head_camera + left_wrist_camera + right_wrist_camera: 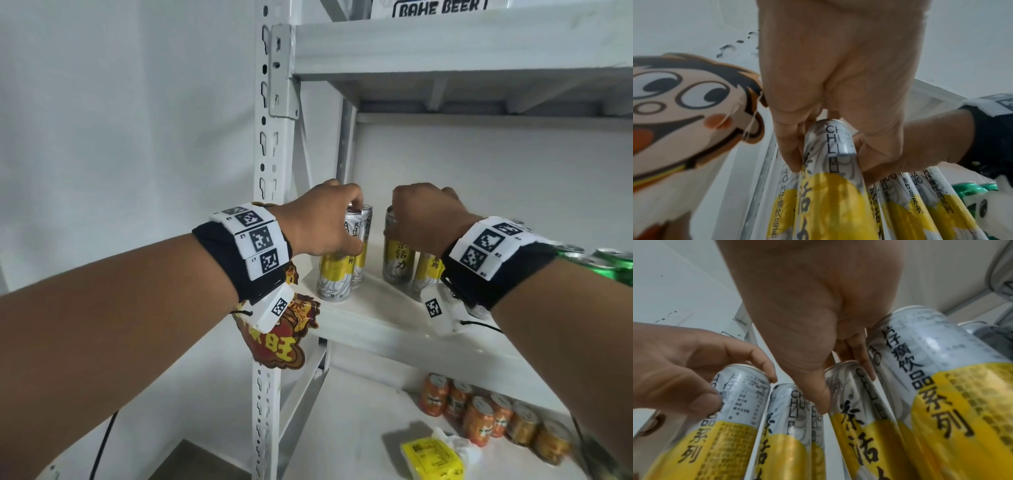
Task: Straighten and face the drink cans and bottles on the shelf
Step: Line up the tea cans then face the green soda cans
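Item: tall silver-and-yellow drink cans, a small cluster standing upright at the left end of the middle shelf point(370, 329), close to the white slotted upright point(270, 137).

Left hand point(318, 222): grip closed from above on the front left can point(334, 270), thumb and fingers pinching its upper wall just under the rim. In the left wrist view this same can shows its large lettering toward the camera.

Right hand point(421, 219): grip likewise closed from above on the front right can point(399, 260), thumb on the near side, fingers point(861, 353) behind the rim.

Neighbours: more cans of the same kind stand just behind and beside both held ones, some with the small-print panel outward; one such can point(426, 270) sits just right of the right hand's can. Green cans point(603, 263) lie further right on the same shelf; orange cans point(479, 414) and a yellow packet point(433, 455) on the shelf below. A cartoon hanging tag point(284, 339) hangs at the upright.

Step in hand, as judged: turning each held can about its own axis so the large-lettered face looks out.

Handling notes: keep the base flat on the shelf and twist, rather than lift. Hold lightly near the rim; the tall, narrow body will tip if pushed sideways. Mind the cans touching behind, which may drag round or topple. Finish flush with the front edge, then attend to those still showing small print.
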A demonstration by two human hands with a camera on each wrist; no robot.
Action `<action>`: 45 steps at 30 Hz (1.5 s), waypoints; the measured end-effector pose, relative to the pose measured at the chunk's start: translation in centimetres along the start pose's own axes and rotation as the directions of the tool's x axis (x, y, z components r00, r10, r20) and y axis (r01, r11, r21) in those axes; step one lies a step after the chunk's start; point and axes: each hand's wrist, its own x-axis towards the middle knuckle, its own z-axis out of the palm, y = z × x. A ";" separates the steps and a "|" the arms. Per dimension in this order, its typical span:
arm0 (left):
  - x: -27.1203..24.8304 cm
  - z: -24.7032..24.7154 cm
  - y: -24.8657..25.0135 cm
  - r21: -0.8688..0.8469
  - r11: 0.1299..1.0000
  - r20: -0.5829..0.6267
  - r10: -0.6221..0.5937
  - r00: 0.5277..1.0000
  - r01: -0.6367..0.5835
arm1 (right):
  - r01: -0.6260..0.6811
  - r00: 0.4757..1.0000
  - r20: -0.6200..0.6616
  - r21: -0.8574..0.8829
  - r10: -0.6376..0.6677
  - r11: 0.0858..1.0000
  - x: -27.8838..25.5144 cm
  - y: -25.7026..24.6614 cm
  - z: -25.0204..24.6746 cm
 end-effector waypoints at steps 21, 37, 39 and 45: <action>-2.8 3.8 8.1 -0.500 0.864 0.028 0.087 0.996 -0.061 | 0.084 0.979 -0.198 0.609 0.049 0.789 -9.4 2.1 -5.4; 0.5 14.7 21.5 -0.683 0.729 0.108 0.156 0.982 -0.041 | -0.111 0.938 0.058 0.984 0.341 0.140 -19.9 17.4 1.4; 0.9 15.6 22.7 -0.706 0.708 0.103 0.142 0.985 -0.028 | -0.101 0.938 0.064 0.991 0.340 0.092 -20.3 18.6 1.7; 0.2 18.6 25.2 -0.769 0.638 0.089 0.067 0.994 0.026 | -0.128 0.938 0.100 0.990 0.333 0.064 -22.3 21.1 3.3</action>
